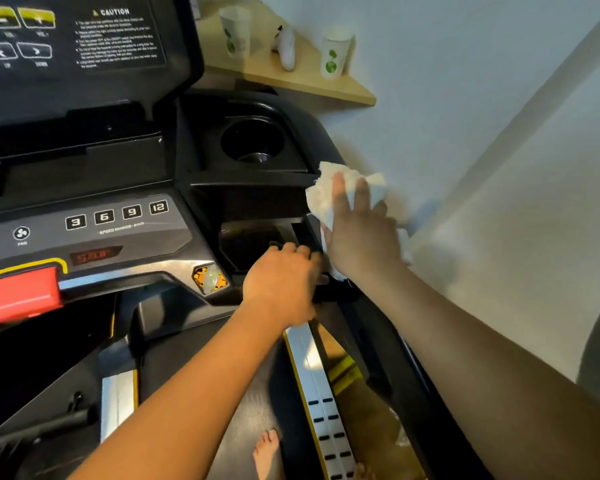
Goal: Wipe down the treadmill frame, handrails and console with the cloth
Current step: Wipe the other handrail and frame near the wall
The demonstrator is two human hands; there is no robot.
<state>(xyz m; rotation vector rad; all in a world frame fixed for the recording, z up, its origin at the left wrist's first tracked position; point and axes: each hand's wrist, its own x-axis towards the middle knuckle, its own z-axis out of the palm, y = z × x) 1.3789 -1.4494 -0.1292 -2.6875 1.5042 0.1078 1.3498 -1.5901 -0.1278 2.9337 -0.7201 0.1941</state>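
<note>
a: cloth (329, 192) is pinned flat under the right hand (361, 233), fingers straight and spread, pressed on the outer right edge of the console (125, 233), just beside the cup holder (253, 140) and close to the wall.

b: left hand (284, 282)?

a: curled round the near end of the right handrail (388, 344), apparently as a brace. no cloth is held in it.

b: axis of the next pass?

a: handrail's long axis is seen running from the console corner back toward the person, down-right in view. cloth sits at its far end, so a pull along the rail is judged likely. right hand is nearer. left hand lies in that path and would need to be lifted.
</note>
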